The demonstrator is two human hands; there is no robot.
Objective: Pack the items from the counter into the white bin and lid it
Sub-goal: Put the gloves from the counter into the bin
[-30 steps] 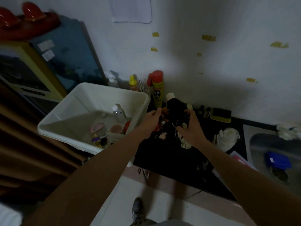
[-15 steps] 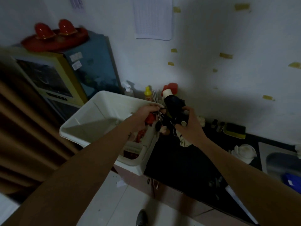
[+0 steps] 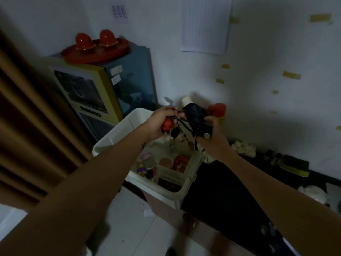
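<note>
The white bin [image 3: 118, 133] stands at the left end of the black counter [image 3: 221, 193] and holds several small items, among them a pink cup [image 3: 165, 161] and a red packet [image 3: 180, 162]. Above the bin, my left hand [image 3: 160, 121] grips a bunch of keys [image 3: 174, 126] with a red charm. My right hand [image 3: 212, 137] holds a folded black umbrella [image 3: 195, 115] with a white cap, right beside the keys. A cord of the umbrella runs to the keys. No lid is in view.
A red-capped spray can [image 3: 218, 110] stands against the wall behind the umbrella. White round things [image 3: 241, 147], small dark bottles [image 3: 273, 157], a yellow-black sponge holder [image 3: 293, 166] and a white lidded pot [image 3: 313, 194] sit on the counter. A blue cabinet [image 3: 129, 85] with a red tray stands left.
Both hands have risen from the counter edge to above the bin, carrying the keys and umbrella together. The view has tilted up and left.
</note>
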